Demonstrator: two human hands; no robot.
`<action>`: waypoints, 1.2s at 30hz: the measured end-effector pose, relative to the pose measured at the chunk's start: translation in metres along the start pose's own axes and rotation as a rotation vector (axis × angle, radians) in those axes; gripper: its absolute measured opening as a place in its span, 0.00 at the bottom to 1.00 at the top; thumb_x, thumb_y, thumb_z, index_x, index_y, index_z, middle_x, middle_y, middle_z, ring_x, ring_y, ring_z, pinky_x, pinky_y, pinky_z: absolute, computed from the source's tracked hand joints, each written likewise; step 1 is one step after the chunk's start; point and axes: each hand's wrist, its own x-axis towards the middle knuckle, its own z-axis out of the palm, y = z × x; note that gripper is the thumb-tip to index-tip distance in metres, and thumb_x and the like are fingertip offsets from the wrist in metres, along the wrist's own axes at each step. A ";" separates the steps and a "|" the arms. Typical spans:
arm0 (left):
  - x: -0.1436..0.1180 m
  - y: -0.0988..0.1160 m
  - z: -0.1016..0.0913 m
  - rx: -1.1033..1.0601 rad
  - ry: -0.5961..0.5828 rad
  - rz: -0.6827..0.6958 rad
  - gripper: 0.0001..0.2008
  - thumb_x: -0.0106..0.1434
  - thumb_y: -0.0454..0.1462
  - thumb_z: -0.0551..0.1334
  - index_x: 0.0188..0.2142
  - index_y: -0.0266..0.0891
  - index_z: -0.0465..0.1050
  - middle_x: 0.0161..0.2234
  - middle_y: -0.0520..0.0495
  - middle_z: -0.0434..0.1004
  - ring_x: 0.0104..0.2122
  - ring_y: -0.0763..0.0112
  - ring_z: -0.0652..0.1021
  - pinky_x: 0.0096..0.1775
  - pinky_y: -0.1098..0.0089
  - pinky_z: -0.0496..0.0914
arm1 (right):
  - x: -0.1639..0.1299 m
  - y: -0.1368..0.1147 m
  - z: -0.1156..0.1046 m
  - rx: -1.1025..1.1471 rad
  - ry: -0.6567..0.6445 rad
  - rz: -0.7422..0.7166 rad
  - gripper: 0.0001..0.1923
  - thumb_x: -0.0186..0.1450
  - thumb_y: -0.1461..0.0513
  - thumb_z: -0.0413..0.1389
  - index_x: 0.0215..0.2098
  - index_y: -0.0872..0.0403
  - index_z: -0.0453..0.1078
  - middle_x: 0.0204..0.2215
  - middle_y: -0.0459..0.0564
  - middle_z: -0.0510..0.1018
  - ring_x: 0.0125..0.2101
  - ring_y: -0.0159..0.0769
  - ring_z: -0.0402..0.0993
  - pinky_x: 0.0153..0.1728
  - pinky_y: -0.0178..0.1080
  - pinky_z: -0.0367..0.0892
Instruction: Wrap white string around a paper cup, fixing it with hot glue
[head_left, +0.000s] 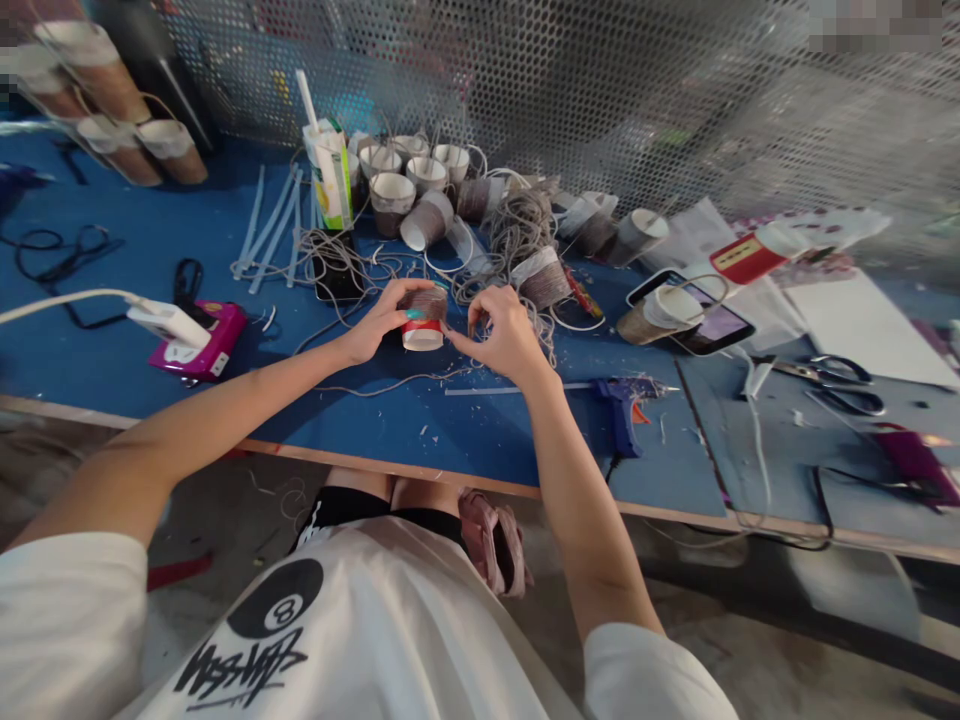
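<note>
The left hand grips a cup wrapped in cord; the right hand curls beside it, whether pinching anything I cannot tell.

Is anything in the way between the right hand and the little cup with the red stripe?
Nothing visible blocks it. The right hand is close beside the cup, which the left hand holds from the other side. The tangled cord lies mostly beyond the hands.

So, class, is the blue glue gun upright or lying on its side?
The glue gun lies on its side: handle and orange trigger show in profile against the blue tabletop.
</note>
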 end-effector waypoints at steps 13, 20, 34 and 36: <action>0.000 0.010 0.000 0.052 0.010 0.005 0.22 0.65 0.45 0.58 0.57 0.48 0.59 0.58 0.44 0.66 0.60 0.55 0.69 0.64 0.49 0.64 | 0.000 -0.002 -0.001 -0.013 -0.035 0.014 0.17 0.59 0.60 0.61 0.26 0.49 0.54 0.27 0.47 0.66 0.35 0.41 0.62 0.39 0.45 0.61; 0.001 0.003 0.002 -0.036 0.027 0.003 0.21 0.66 0.47 0.52 0.57 0.47 0.61 0.58 0.43 0.68 0.61 0.55 0.69 0.61 0.51 0.68 | 0.000 -0.005 -0.001 0.028 -0.014 -0.020 0.17 0.61 0.59 0.60 0.26 0.49 0.54 0.26 0.47 0.65 0.33 0.39 0.62 0.39 0.44 0.62; 0.001 0.000 0.000 0.046 0.007 -0.007 0.25 0.65 0.53 0.55 0.58 0.49 0.59 0.57 0.44 0.65 0.59 0.54 0.68 0.63 0.48 0.64 | 0.001 -0.002 -0.002 0.109 0.112 -0.024 0.15 0.63 0.55 0.58 0.26 0.50 0.56 0.26 0.46 0.67 0.31 0.38 0.64 0.39 0.45 0.65; 0.001 0.001 -0.003 0.159 0.030 0.014 0.31 0.60 0.58 0.61 0.58 0.48 0.60 0.56 0.43 0.63 0.59 0.52 0.68 0.63 0.46 0.64 | 0.000 0.004 -0.007 0.140 0.178 0.004 0.14 0.65 0.54 0.55 0.27 0.50 0.57 0.27 0.47 0.69 0.32 0.38 0.66 0.39 0.45 0.66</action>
